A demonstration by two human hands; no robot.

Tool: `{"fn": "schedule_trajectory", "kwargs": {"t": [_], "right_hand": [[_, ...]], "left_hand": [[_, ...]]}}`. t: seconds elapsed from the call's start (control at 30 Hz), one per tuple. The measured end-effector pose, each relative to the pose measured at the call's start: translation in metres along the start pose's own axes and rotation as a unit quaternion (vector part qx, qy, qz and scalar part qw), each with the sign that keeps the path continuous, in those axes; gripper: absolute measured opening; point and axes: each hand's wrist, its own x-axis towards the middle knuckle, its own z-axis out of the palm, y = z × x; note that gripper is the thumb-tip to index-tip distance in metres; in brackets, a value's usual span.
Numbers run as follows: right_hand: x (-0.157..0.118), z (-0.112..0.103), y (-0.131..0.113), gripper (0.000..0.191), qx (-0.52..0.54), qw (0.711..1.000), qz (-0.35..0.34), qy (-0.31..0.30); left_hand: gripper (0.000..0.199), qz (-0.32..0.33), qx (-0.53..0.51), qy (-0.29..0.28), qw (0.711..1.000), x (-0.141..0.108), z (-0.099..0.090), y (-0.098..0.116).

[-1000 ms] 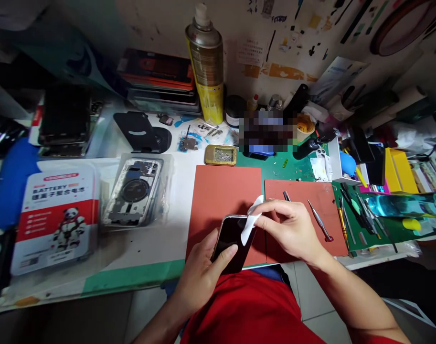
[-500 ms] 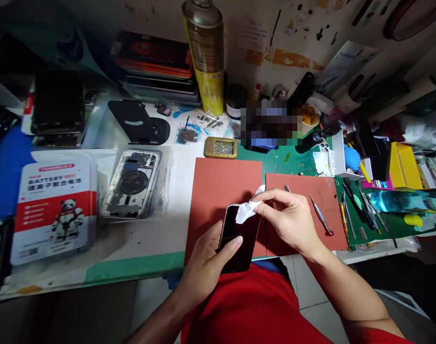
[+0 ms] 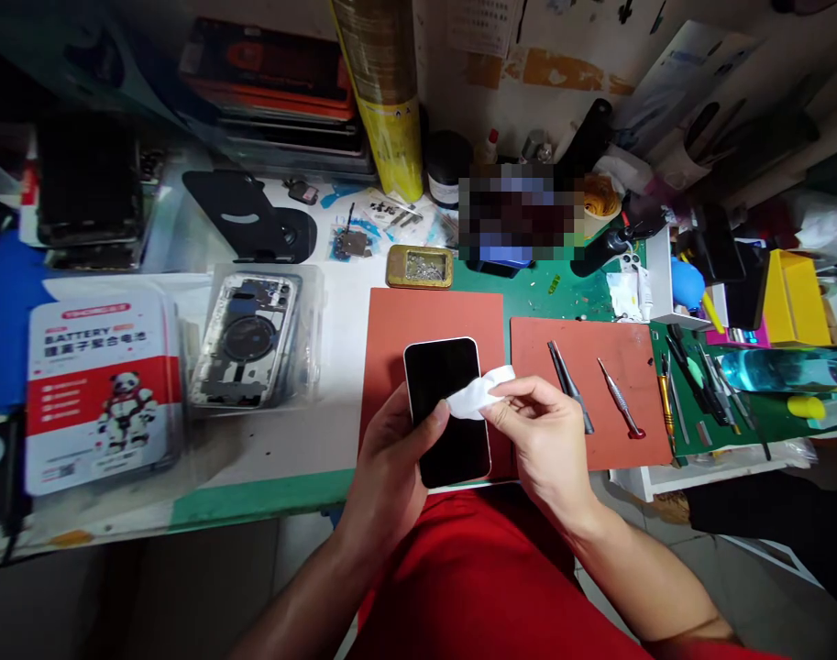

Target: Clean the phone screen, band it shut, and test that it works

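The left hand [image 3: 389, 454] is curled around the left side of the phone [image 3: 452, 458], thumb lying over the screen. Compared with half a second ago, the phone has come farther up over the left mat [image 3: 389, 344] and faces the camera more squarely, so nearly the whole dark screen shows. The white wipe [image 3: 471, 401] has passed from the far end of the screen to its middle right, where it meets the left thumb; this part of the glass is now the one being worked. Whether the wipe presses on the glass, I cannot tell. The right hand [image 3: 552, 445] pinches it between thumb and fingers.

Counted from the left across the worktop [image 3: 273, 445]: one battery pack [image 3: 108, 394] with a panda robot print; one opened phone housing [image 3: 243, 339] in clear plastic; one black stand [image 3: 229, 215]; one spray can [image 3: 387, 119]; one small tin [image 3: 419, 268] of tiny parts; one phone and one wipe, both over the left of two red-brown mats. The right mat [image 3: 621, 456] bears two tools, a dark tweezer-like tool [image 3: 572, 389] and a screwdriver [image 3: 619, 397]. Farther right lies one blue bottle [image 3: 789, 371], near one yellow box [image 3: 793, 298].
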Motion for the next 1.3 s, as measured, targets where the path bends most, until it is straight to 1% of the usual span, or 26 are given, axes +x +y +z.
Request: {"fn": "schedule_trajectory", "kwargs": {"t": [0.1,0.17,0.27,0.33,0.4,0.5,0.57,0.63,0.7,0.8,0.87,0.93,1.0,1.1,1.3], "right_hand": [[-0.017,-0.006,0.005,0.019,0.010,0.999,0.039,-0.013],[-0.023,-0.008,0.007,0.020,0.023,0.997,0.062,-0.033],[-0.018,-0.006,0.004,0.023,0.054,0.994,0.081,-0.047],[-0.010,-0.003,0.001,0.027,0.073,0.993,0.078,-0.047],[-0.006,0.000,0.000,0.029,0.085,0.993,0.070,-0.049],[-0.015,-0.001,0.007,0.026,0.084,0.991,0.083,-0.065],[-0.027,-0.006,0.014,0.023,0.070,0.989,0.104,-0.079],[-0.036,-0.014,0.019,0.019,0.041,0.988,0.110,-0.098],[-0.038,-0.023,0.019,0.014,-0.005,0.990,0.083,-0.111],[-0.031,-0.029,0.010,0.009,-0.064,0.992,0.002,-0.105],[-0.025,-0.028,0.006,0.007,-0.083,0.990,-0.044,-0.101],[-0.022,-0.023,0.004,0.006,-0.091,0.988,-0.071,-0.100],[-0.021,-0.017,0.005,0.007,-0.089,0.988,-0.082,-0.094],[-0.024,-0.011,0.008,0.007,-0.084,0.989,-0.086,-0.080],[-0.025,-0.014,0.005,0.006,-0.126,0.984,-0.111,-0.066]], "left_hand": [[0.027,0.007,-0.021,0.024,0.999,0.008,-0.003,0.003],[0.024,0.017,-0.038,0.028,0.999,0.012,-0.006,0.005],[0.022,0.017,-0.053,0.012,0.998,0.016,-0.008,0.005],[0.024,0.009,-0.050,-0.006,0.999,0.017,-0.008,0.005],[0.026,0.011,-0.049,-0.006,0.999,0.017,-0.008,0.005],[0.022,0.035,-0.063,0.028,0.997,0.021,-0.009,0.007],[0.019,0.053,-0.075,0.047,0.995,0.025,-0.010,0.010],[0.019,0.065,-0.085,0.056,0.993,0.028,-0.011,0.013],[0.020,0.066,-0.093,0.061,0.992,0.030,-0.011,0.015],[0.020,0.064,-0.096,0.061,0.991,0.031,-0.011,0.015],[0.018,0.064,-0.086,0.054,0.993,0.029,-0.010,0.014],[0.016,0.065,-0.078,0.042,0.994,0.027,-0.008,0.014],[0.018,0.064,-0.075,0.034,0.995,0.026,-0.006,0.013],[0.024,0.057,-0.077,0.038,0.995,0.024,-0.003,0.014],[0.019,0.050,-0.077,0.035,0.995,0.024,-0.004,0.013]]}}
